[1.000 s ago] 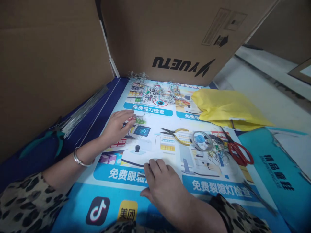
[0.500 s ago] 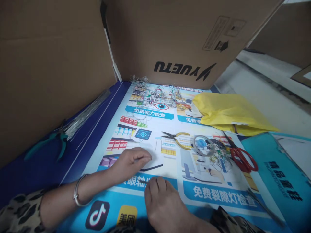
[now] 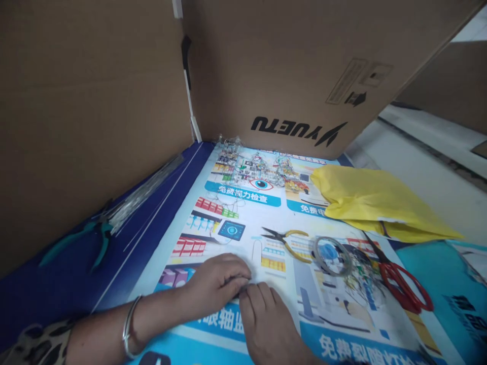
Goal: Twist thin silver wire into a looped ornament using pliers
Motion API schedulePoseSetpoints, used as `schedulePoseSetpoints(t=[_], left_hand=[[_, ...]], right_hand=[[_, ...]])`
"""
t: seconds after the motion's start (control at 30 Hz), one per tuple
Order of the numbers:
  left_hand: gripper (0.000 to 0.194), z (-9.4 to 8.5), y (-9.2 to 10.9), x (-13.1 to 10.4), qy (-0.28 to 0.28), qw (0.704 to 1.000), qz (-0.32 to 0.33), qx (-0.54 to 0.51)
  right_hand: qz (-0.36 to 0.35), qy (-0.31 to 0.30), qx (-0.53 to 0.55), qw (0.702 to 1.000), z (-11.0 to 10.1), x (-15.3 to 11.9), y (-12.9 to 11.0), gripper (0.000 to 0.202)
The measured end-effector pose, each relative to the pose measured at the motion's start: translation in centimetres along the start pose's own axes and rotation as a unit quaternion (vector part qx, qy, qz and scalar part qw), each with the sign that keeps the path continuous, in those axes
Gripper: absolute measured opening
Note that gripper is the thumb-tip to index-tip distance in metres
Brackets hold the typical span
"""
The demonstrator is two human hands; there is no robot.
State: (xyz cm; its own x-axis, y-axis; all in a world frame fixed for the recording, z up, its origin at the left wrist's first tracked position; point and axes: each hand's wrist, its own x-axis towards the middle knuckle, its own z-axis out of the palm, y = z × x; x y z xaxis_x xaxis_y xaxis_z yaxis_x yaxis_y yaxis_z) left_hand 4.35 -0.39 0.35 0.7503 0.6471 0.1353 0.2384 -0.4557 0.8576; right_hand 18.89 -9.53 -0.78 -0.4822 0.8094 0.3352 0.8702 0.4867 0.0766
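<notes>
My left hand, with a bangle on its wrist, is closed with thumb and fingers pinched together. Close against it, my right hand is also closed, its fingers curled under. The fingertips of both hands nearly meet above the printed sheet. Whatever they pinch is hidden or too thin to make out. Beyond the hands lie yellow-handled pliers, partly open. A roll of clear tape rests to their right, beside a tangle of thin wires.
Red-handled scissors lie at the right, near a yellow bag and a teal bag. Teal-handled pliers and a bundle of straight wires are at the left. Wire pieces lie before the cardboard walls.
My hands have come together; the left was apart from and above the right. The view has tilted up a little, so things sit lower in the frame.
</notes>
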Motion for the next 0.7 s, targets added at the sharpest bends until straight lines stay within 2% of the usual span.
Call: schedulePoseSetpoints(t=[0.17,0.47,0.7], left_hand=[[0.019,-0.02,-0.02,0.02,0.007,1.0,0.011,0.014],[0.023,0.13,-0.37,-0.24,-0.011,0.995,0.033,0.093],[0.023,0.19,-0.4,-0.36,-0.015,0.991,0.052,0.122]], right_hand=[[0.036,0.031,0.018,0.999,0.56,0.14,0.3,0.028],[0.052,0.064,0.044,0.996,0.76,0.22,0.8,0.028],[0.046,0.058,0.047,0.996,0.85,0.18,0.95,0.023]])
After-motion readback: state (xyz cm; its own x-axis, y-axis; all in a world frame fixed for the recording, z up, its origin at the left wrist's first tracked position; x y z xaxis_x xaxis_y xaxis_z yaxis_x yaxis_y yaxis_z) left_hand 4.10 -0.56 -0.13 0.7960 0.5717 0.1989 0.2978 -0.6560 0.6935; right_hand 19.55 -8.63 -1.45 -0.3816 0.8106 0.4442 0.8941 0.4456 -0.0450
